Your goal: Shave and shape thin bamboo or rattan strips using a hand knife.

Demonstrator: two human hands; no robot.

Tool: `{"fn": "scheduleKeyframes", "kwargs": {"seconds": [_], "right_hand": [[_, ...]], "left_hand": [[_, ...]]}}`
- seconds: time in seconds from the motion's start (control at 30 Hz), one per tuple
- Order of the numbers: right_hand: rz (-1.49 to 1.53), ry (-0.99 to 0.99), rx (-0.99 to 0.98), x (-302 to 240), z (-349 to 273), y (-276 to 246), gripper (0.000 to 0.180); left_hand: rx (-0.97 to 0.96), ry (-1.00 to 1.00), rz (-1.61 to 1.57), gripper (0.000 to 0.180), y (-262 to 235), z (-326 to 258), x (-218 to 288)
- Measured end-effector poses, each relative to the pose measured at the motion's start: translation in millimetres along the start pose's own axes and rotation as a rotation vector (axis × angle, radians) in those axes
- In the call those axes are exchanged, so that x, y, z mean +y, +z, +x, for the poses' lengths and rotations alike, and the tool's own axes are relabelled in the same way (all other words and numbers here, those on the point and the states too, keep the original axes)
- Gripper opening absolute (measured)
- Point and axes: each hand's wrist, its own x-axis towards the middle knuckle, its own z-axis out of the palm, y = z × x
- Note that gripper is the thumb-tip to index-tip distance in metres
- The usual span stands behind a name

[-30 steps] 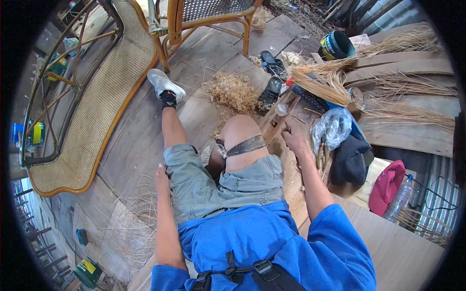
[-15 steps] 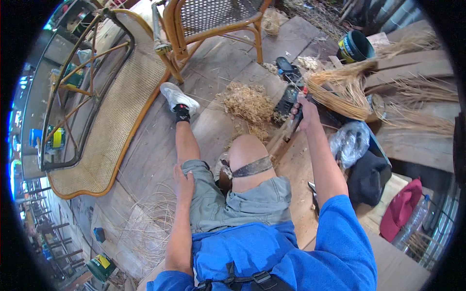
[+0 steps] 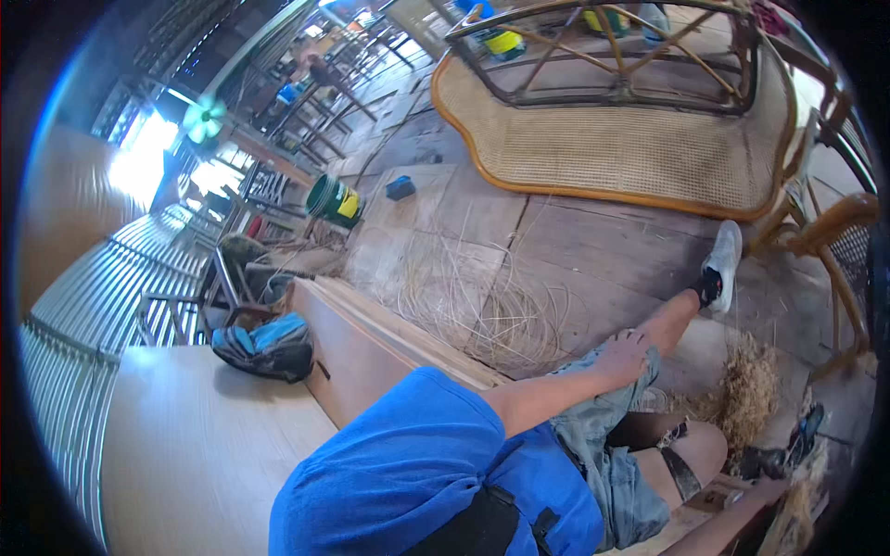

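My left hand [image 3: 625,357] lies flat on my left leg near the hem of the grey-green shorts [image 3: 593,398], its fingers spread and holding nothing. At the lower right rim, my right hand [image 3: 771,490] is small and in shadow beside dark tool-like things [image 3: 805,435]; its fingers cannot be made out. A dark strap [image 3: 681,473] is wrapped round my right leg just above the knee. A heap of pale brown shavings [image 3: 749,389] lies on the floor past my knees. Thin cane strands [image 3: 464,296] sprawl in loose loops on the boards to the left of my left hand.
A woven cane seat with a bent frame [image 3: 603,157] fills the far side, with a cane chair [image 3: 834,222] at its right. Left of the strands stand stacked boards [image 3: 371,324], a pale tabletop [image 3: 204,454] bearing a blue-and-black bag [image 3: 264,347], and a green bucket [image 3: 334,202].
The view has swung to the left, bringing in the tabletop and bag. My left hand stays on my leg. My right hand, earlier wrapped round a dark-handled tool, is now at the rim.
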Motion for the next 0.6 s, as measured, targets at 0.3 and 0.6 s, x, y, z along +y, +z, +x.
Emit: {"fn": "scheduleKeyframes", "kwargs": {"seconds": [0.3,0.6], "right_hand": [[-0.341,0.312,0.153,-75,-67,-101,0.059],[-0.771,-0.717,0.202,-219,-206,-207,0.03]], "left_hand": [[-0.009,0.015,0.008,0.05,-3,-12,5],[-0.088,0.351,-0.809,0.036,-43,-21,98]]}}
